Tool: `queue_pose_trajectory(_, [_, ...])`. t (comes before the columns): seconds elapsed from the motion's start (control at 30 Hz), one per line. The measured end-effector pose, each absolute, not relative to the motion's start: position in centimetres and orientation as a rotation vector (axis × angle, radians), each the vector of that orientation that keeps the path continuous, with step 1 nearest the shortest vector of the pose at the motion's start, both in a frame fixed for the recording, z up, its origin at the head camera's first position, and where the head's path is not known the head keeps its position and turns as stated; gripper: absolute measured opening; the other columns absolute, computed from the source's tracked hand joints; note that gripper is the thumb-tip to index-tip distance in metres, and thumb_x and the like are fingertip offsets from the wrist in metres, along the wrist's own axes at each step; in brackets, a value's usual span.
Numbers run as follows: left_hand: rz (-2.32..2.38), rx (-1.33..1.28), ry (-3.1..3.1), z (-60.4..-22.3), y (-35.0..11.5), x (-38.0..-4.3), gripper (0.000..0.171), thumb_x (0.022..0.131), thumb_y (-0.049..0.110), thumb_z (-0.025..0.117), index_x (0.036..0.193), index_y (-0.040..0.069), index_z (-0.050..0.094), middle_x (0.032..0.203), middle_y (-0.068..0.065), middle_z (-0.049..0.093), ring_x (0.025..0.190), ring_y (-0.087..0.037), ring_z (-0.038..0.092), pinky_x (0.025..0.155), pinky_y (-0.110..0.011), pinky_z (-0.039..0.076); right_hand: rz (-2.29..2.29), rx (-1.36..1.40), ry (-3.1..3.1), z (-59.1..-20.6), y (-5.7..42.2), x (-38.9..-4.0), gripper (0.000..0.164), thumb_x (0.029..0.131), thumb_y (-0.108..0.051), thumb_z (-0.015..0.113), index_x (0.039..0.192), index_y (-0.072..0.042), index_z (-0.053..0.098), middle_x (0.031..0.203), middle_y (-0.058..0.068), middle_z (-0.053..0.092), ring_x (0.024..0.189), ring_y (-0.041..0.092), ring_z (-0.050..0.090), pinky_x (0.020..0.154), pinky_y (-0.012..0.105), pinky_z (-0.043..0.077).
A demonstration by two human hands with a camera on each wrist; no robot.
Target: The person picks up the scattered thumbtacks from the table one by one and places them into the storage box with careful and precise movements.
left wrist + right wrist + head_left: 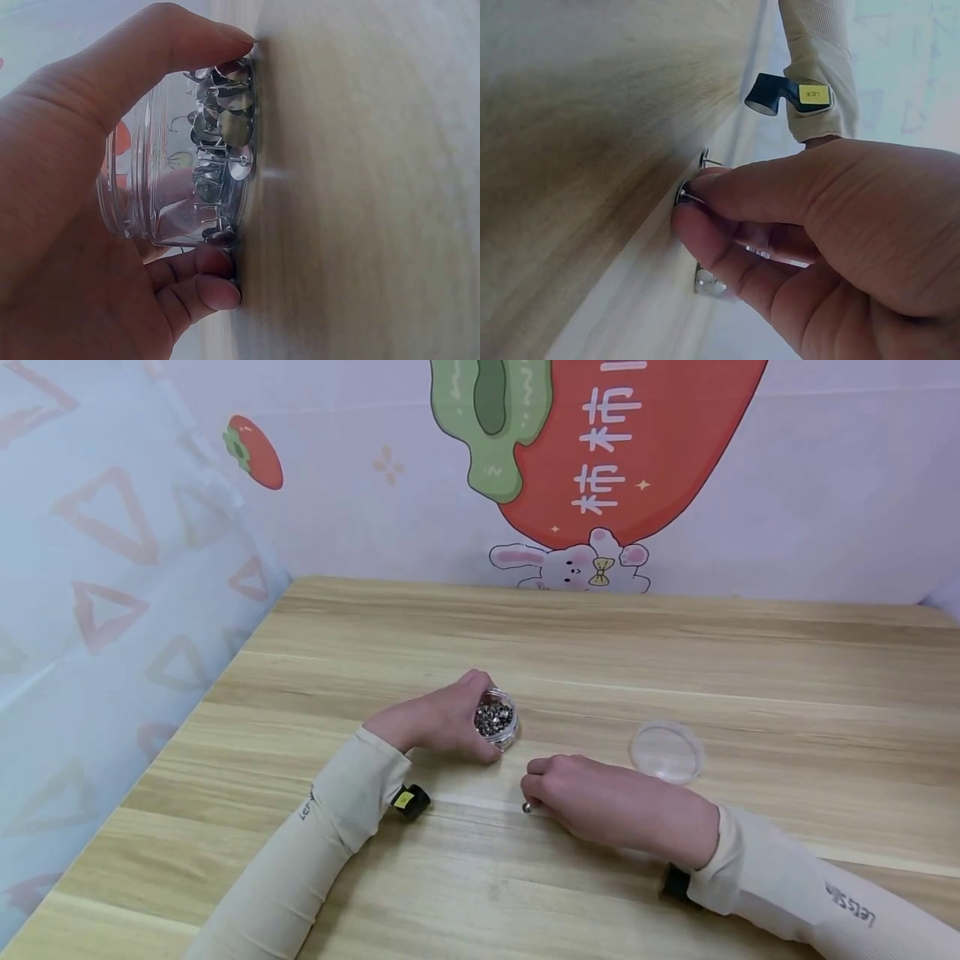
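Note:
On the wooden table (450,885), a clear round jar (514,737) stands upright with silver thumbtacks (234,127) heaped in its lower part. My left hand (446,717) grips it round the sides, thumb across one side and fingertips low on the other. Right of and nearer than the jar, my right hand (600,797) is low over the tabletop. Its thumb and index finger pinch a thumbtack (681,193) by the edge, pin pointing away from the wood. Just past the fingertips, a second thumbtack (703,157) lies on its head with the pin up.
A clear round lid (667,752) lies on the table behind my right wrist. A dark wrist camera (411,802) sticks out below the left sleeve. The printed backdrop (337,502) rises along the table's far edge.

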State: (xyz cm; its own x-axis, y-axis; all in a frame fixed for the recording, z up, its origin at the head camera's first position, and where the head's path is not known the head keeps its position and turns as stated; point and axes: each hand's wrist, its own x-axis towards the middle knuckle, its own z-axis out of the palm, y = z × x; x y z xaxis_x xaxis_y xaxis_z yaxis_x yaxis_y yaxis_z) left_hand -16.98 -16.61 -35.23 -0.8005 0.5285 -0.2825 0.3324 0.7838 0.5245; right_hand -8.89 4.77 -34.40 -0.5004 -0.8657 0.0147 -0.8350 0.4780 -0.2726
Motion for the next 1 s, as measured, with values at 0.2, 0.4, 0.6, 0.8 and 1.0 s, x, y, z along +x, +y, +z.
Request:
queue_pose_trajectory(0.2, [0.646,0.655,2.556,-35.2,-16.6,-16.9,0.072,0.066,0.031,0.081,0.119,0.007,0.039,0.117,-0.006,0.044,0.101,-0.020,0.052,0.094,-0.036,0.049,-0.349,-1.504,2.590,-33.9,4.9,-8.9,0.022,0.089,-0.004,0.063,0.070,-0.014,0.058,0.067,-0.006,0.045,0.057,0.007,0.045,0.052,0.022,0.045])
queue_pose_trajectory(0.4, [0.641,0.656,2.563,-35.1,-16.7,-17.0,0.073,0.066,0.032,0.082,0.119,0.007,0.040,0.118,-0.006,0.044,0.102,-0.020,0.052,0.095,-0.037,0.048,-0.313,-1.473,2.565,-33.2,5.2,-8.7,0.019,0.087,-0.003,0.065,0.071,-0.012,0.060,0.066,-0.006,0.046,0.056,0.008,0.045,0.052,0.022,0.046])
queue_pose_trajectory(0.6, [0.647,0.659,2.564,-35.0,-16.8,-16.9,0.073,0.066,0.032,0.081,0.120,0.007,0.039,0.117,-0.007,0.044,0.102,-0.020,0.052,0.095,-0.037,0.048,-0.302,-1.430,2.558,-33.2,5.1,-8.6,0.025,0.085,0.001,0.066,0.068,-0.014,0.057,0.065,-0.007,0.043,0.055,0.008,0.043,0.051,0.022,0.043])
queue_pose_trajectory(0.8, [0.654,0.658,2.562,-35.0,-16.8,-16.8,0.072,0.066,0.031,0.081,0.119,0.007,0.040,0.117,-0.007,0.044,0.101,-0.020,0.052,0.094,-0.037,0.049,-0.243,-1.444,2.577,-32.8,4.9,-8.8,0.015,0.084,0.003,0.066,0.076,-0.010,0.063,0.067,-0.003,0.051,0.056,0.010,0.049,0.051,0.023,0.049])
queue_pose_trajectory(1.0, [0.668,0.677,2.555,-35.1,-16.8,-16.8,0.069,0.065,0.029,0.081,0.117,0.008,0.041,0.115,-0.005,0.045,0.098,-0.018,0.053,0.090,-0.034,0.050,-0.426,-1.465,2.623,-30.4,3.2,-11.2,0.012,0.081,0.009,0.065,0.086,-0.002,0.067,0.078,0.007,0.062,0.067,0.016,0.059,0.058,0.027,0.057])
